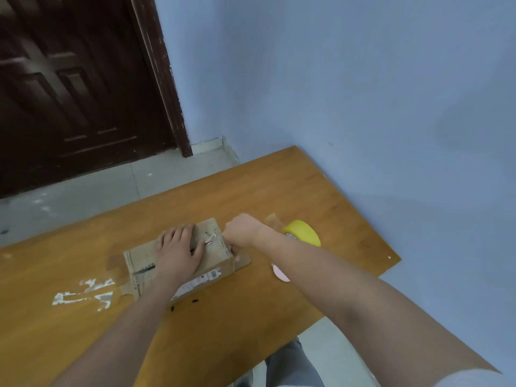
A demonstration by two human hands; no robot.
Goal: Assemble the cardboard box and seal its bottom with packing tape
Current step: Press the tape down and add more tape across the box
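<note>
L hand point(178, 251) flat on box point(178, 261); R hand point(241, 229) grip closed at far edge, contents unclear.

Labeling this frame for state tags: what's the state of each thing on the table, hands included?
cardboard box: closed up, lying on the table, flaps spread at its base
left hand: flat on the box top, pressing
right hand: fingers curled at the box's right edge; what it holds is unclear
yellow tape roll: on the table, untouched
door: closed

Matt cardboard box point(178, 261), smooth wooden table point(321, 191), glossy yellow tape roll point(303, 232)
</note>
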